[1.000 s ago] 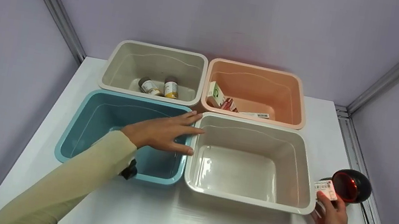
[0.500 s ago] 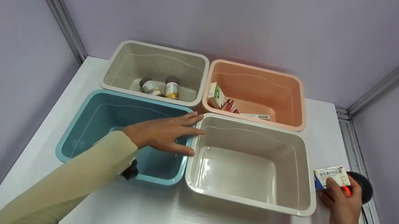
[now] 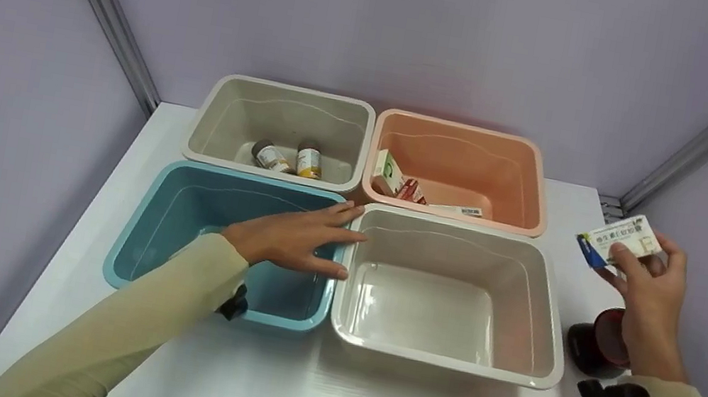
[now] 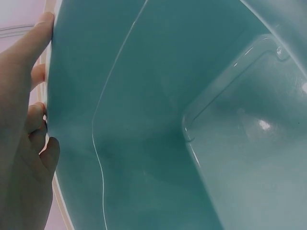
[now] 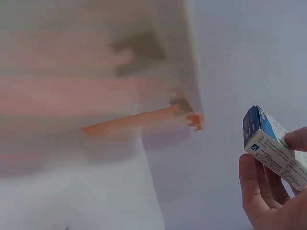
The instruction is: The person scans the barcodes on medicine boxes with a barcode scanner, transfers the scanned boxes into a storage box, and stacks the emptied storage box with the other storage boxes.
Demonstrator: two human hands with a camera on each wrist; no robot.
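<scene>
My right hand point(image 3: 658, 292) pinches a small white and blue medicine box point(image 3: 620, 241) between thumb and fingers, raised above the table's right side. In the right wrist view the medicine box point(image 5: 273, 143) shows its blue end and a printed side. My left hand point(image 3: 294, 235) lies with fingers spread across the meeting rims of the blue bin point(image 3: 137, 227) and the front white bin point(image 3: 441, 365). The left wrist view shows the fingers point(image 4: 36, 38) at the edge of the blue bin point(image 4: 144, 120). Below my right wrist stands a black scanner point(image 3: 596, 340), partly hidden by the forearm.
At the back left, a greyish bin point(image 3: 217, 111) contains two bottles point(image 3: 308, 161). The orange bin point(image 3: 532, 185) beside it has a green and white box point(image 3: 387, 174), a red box point(image 3: 411, 191) and a white box point(image 3: 460, 210). Walls border the white table point(image 3: 321, 394).
My right hand has lifted the medicine box up and away from the scanner, turning its front label upward. The scanner's red glow is gone. My left hand stays on the rims.
</scene>
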